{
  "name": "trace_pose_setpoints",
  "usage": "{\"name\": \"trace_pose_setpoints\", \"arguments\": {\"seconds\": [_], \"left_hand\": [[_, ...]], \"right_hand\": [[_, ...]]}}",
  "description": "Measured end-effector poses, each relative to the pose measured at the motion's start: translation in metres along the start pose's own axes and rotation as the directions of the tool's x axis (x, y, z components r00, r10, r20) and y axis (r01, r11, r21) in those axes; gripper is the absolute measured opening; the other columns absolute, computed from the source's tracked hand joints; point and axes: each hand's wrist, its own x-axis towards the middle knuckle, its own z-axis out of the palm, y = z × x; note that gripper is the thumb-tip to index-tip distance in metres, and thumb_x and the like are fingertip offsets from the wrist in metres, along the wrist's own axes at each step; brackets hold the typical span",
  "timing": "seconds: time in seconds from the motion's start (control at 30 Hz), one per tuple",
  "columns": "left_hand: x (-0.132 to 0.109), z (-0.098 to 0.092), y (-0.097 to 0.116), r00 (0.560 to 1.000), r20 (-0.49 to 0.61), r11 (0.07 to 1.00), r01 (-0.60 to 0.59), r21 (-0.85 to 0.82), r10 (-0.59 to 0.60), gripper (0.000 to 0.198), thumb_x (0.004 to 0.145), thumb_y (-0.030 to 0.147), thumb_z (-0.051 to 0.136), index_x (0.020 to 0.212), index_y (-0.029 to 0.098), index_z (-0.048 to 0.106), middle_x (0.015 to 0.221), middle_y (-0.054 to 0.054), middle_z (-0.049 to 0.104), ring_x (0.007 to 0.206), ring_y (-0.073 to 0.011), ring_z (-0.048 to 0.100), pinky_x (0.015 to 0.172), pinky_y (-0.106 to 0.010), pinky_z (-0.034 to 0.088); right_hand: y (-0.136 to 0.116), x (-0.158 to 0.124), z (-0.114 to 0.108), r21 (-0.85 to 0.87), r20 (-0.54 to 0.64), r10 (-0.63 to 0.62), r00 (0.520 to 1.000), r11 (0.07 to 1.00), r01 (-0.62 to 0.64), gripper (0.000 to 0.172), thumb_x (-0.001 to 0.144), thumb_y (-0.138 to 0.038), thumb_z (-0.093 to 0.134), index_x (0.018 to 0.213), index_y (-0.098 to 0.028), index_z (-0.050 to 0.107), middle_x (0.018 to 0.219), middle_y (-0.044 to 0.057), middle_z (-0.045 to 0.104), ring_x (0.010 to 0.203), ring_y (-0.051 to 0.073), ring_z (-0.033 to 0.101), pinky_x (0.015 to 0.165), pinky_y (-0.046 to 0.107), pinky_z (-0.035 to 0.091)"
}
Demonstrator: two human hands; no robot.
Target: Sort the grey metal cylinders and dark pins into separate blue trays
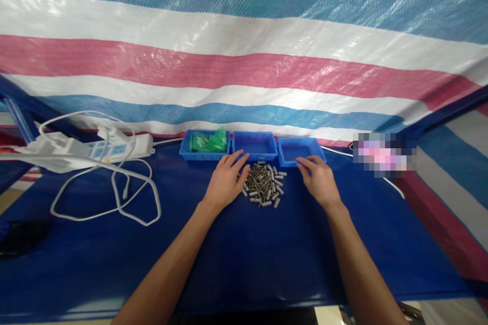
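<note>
A loose pile of small metal pieces (pixel 262 183), brassy screw-like pins mixed with short grey cylinders, lies mid-table. At the pile's left edge is my left hand (pixel 225 179), palm down with its fingers spread, its fingertips near the middle blue bin (pixel 254 156). My right hand (pixel 320 180) is at the front of the right blue bin (pixel 286 163), thumb and fingers closed over its front rim. No metal pieces show inside these two bins. In the left blue bin (pixel 204 156) sits a crumpled green plastic bag (pixel 209 140).
On the left are a white power strip (pixel 118 148) with plugs and a looped white cable (pixel 156 203). A dark object (pixel 21 238) lies at the left edge. A blurred pink item (pixel 377 155) is at the right. Striped sheeting (pixel 244 71) hangs behind the blue table (pixel 251 254).
</note>
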Motion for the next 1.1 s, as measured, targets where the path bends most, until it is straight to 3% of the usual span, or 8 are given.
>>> {"name": "trace_pose_setpoints", "arguments": {"seconds": [0.13,0.5,0.63,0.73,0.8,0.87,1.03,1.1], "left_hand": [[0.0,-0.002,-0.003,1.0,-0.024,1.0,0.015,-0.016,-0.016,0.037,0.106,0.03,0.05,0.139,0.02,0.064,0.143,-0.012,0.064,0.131,-0.0289,0.058,0.116,-0.051,0.048],[0.001,-0.004,0.006,0.998,-0.002,0.998,0.063,0.012,-0.063,0.039,0.103,0.029,0.052,0.139,0.018,0.062,0.147,-0.014,0.061,0.132,-0.0309,0.059,0.116,-0.052,0.048],[-0.005,-0.014,-0.002,1.0,-0.008,0.999,0.021,-0.032,-0.021,0.037,0.102,0.028,0.054,0.136,0.021,0.065,0.149,-0.013,0.059,0.132,-0.0286,0.061,0.114,-0.049,0.051],[-0.017,-0.027,-0.017,1.0,-0.026,0.996,-0.006,-0.087,0.004,0.028,0.101,0.025,0.053,0.121,0.022,0.073,0.13,-0.011,0.07,0.122,-0.0249,0.067,0.109,-0.042,0.054],[-0.027,-0.035,-0.03,0.995,-0.043,0.988,0.082,-0.129,-0.088,0.023,0.1,0.025,0.054,0.108,0.021,0.075,0.112,-0.009,0.076,0.103,-0.0222,0.072,0.096,-0.036,0.058],[-0.035,-0.041,-0.045,0.975,-0.034,0.964,0.211,-0.164,-0.219,0.021,0.099,0.026,0.055,0.098,0.019,0.075,0.092,-0.006,0.076,0.078,-0.0183,0.071,0.076,-0.03,0.057],[-0.041,-0.046,-0.071,0.94,0.007,0.922,0.336,-0.194,-0.341,0.018,0.094,0.024,0.057,0.09,0.018,0.074,0.073,-0.001,0.071,0.065,-0.0159,0.064,0.064,-0.027,0.048],[-0.04,-0.047,-0.073,0.944,0.02,0.925,0.328,-0.193,-0.331,0.018,0.093,0.022,0.056,0.09,0.018,0.073,0.074,-0.001,0.071,0.065,-0.0159,0.064,0.065,-0.027,0.047]], "right_hand": [[-0.005,0.004,0.011,0.136,0.014,-0.008,1.0,0.991,0.007,0.033,0.1,-0.036,0.059,0.122,-0.018,0.076,0.116,0.014,0.071,0.076,0.02,0.073,0.088,0.04,0.061],[-0.006,0.009,0.011,0.283,-0.005,-0.036,0.999,0.958,0.035,0.041,0.099,-0.048,0.061,0.125,-0.019,0.075,0.123,0.015,0.073,0.076,0.02,0.075,0.083,0.042,0.064],[-0.018,0.007,0.005,0.223,-0.098,-0.015,0.995,0.974,0.036,0.037,0.099,-0.042,0.061,0.127,-0.02,0.074,0.132,0.015,0.07,0.067,0.017,0.07,0.077,0.042,0.064],[-0.046,0.01,0.004,0.179,-0.178,-0.069,0.982,0.979,0.101,0.028,0.099,-0.034,0.06,0.118,-0.021,0.076,0.121,0.012,0.074,0.078,0.021,0.071,0.086,0.044,0.061],[-0.073,0.018,0.008,0.203,-0.129,-0.195,0.972,0.955,0.218,0.025,0.099,-0.029,0.06,0.115,-0.021,0.076,0.117,0.012,0.075,0.105,0.027,0.07,0.1,0.047,0.056],[-0.103,0.029,0.016,0.223,-0.064,-0.296,0.953,0.927,0.303,0.026,0.098,-0.026,0.06,0.118,-0.021,0.075,0.119,0.011,0.074,0.114,0.028,0.066,0.107,0.049,0.051],[-0.163,0.057,0.053,0.142,0.104,-0.464,0.88,0.882,0.449,0.032,0.093,-0.03,0.07,0.123,-0.021,0.075,0.151,0.016,0.056,0.142,0.038,0.044,0.114,0.059,0.041],[-0.175,0.066,0.07,0.112,0.14,-0.491,0.86,0.871,0.479,0.025,0.089,-0.031,0.076,0.111,-0.018,0.079,0.157,0.017,0.05,0.146,0.042,0.038,0.115,0.063,0.038]]}}
